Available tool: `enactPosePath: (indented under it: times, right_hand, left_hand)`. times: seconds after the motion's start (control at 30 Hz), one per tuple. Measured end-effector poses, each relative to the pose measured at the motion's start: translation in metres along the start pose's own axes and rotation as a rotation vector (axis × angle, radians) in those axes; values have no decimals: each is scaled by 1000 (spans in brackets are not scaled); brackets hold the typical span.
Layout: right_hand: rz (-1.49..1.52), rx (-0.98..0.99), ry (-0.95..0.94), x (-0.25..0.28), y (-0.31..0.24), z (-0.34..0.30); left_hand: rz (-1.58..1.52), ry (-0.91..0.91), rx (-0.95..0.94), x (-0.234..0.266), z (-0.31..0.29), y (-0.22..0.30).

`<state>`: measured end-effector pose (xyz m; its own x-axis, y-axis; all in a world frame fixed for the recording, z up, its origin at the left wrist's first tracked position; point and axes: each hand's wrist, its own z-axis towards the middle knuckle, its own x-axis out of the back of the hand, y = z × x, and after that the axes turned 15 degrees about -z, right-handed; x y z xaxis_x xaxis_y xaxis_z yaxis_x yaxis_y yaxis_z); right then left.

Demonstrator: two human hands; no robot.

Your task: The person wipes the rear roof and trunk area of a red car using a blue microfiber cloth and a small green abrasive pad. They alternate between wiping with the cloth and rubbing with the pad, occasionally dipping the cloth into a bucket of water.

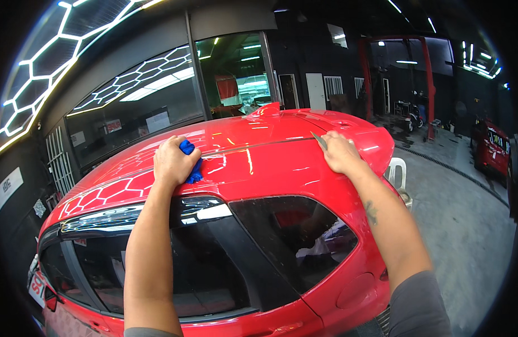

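Observation:
A red car (281, 168) stands in front of me, its glossy roof below both hands. My left hand (172, 160) is closed around a crumpled blue cloth (194, 168), resting on the roof edge above the side windows. Toward the rear of the roof, my right hand (340, 151) pinches a small, thin grey-green piece (319, 140); its exact kind is unclear. That piece's tip is by the dark roof groove (270, 145) that runs lengthwise. The right fingers are partly hidden behind the hand.
Beyond the roof are a red antenna fin (265, 110) and a dark wall with windows (231, 73). A white plastic chair (397, 171) stands behind the car. Farther right are a red lift frame (429, 84), a motorbike (414, 119) and another red vehicle (489, 151).

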<state>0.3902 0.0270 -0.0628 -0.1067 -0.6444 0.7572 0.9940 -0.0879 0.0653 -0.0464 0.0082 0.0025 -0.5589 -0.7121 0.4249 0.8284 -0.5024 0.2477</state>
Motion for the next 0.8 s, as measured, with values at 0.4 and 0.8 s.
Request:
enactPosePath:
  times: [0.4, 0.8]
  right_hand:
    - [166, 524, -36, 46, -162, -30]
    - [152, 438, 81, 41, -189, -35]
  left_hand:
    - [3, -90, 101, 7, -5, -4]
    - [6, -75, 49, 0, -1, -4]
